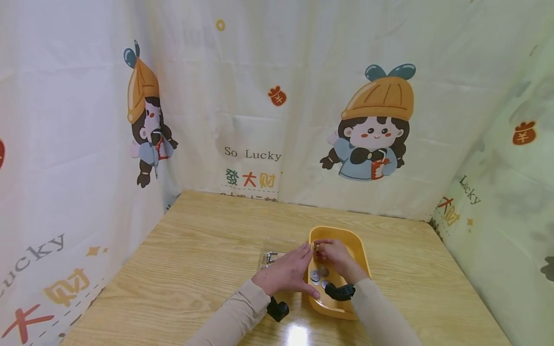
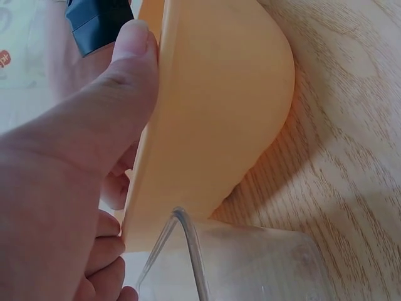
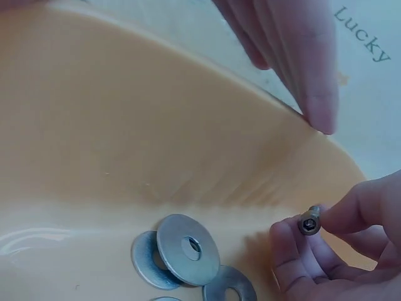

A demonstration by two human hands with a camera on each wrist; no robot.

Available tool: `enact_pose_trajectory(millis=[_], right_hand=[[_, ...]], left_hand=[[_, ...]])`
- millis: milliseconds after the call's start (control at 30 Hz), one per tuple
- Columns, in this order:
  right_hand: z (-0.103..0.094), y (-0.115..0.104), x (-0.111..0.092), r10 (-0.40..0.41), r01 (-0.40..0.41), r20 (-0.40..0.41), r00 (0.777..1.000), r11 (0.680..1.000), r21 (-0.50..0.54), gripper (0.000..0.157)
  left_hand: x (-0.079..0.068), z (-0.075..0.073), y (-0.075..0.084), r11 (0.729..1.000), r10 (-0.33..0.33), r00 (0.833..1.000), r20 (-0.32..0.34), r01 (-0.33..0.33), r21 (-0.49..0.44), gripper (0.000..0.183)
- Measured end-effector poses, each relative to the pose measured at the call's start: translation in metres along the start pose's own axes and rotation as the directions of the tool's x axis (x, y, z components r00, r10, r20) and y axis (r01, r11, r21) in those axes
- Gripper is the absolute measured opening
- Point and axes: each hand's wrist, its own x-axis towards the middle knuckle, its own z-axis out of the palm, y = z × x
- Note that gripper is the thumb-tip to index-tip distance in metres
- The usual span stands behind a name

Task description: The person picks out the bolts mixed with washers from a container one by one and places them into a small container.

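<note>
My right hand (image 1: 335, 254) is inside the orange-yellow tray (image 1: 361, 247) and pinches a small hex-socket screw (image 3: 309, 223) between thumb and finger. The screw's socket head faces the right wrist camera; part of its shaft is hidden. My left hand (image 1: 285, 271) lies along the tray's left side, its straight fingertips (image 3: 321, 119) touching the rim and its thumb (image 2: 135, 50) on the rim nearer me. Flat metal washers (image 3: 188, 249) lie on the tray floor, some overlapping, beside my right hand.
A clear plastic box (image 1: 265, 250) with metal pieces (image 1: 271, 257) in it stands left of the tray, partly covered by my left hand. The wooden table (image 1: 207, 230) meets printed curtains (image 1: 303, 134) at the back and sides. Both wrists carry black cameras (image 1: 339, 291).
</note>
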Motion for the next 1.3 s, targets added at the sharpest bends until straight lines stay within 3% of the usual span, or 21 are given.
enact_pose_trajectory(millis=[200, 600, 900, 1300], right_hand=[[-0.005, 0.0, 0.001, 0.007, -0.017, 0.07, 0.998, 0.989, 0.147, 0.033], [-0.005, -0.001, 0.0, -0.023, 0.02, 0.041, 0.999, 0.996, 0.084, 0.026], [-0.006, -0.01, -0.001, -0.082, 0.078, 0.035, 0.996, 0.99, 0.116, 0.027], [-0.007, -0.024, -0.007, -0.18, 0.17, 0.064, 0.982, 0.976, 0.136, 0.028]], left_hand=[[0.0, 0.0, 0.0, 1.0, 0.015, 1.0, -0.016, -0.015, 0.006, 0.111], [-0.002, -0.001, 0.0, 1.0, 0.015, 1.0, -0.028, -0.015, -0.017, 0.11], [-0.006, -0.005, -0.009, 0.996, -0.054, 0.998, -0.03, 0.052, -0.066, 0.114], [-0.025, -0.013, -0.028, 0.984, -0.127, 0.991, -0.05, 0.12, -0.13, 0.11]])
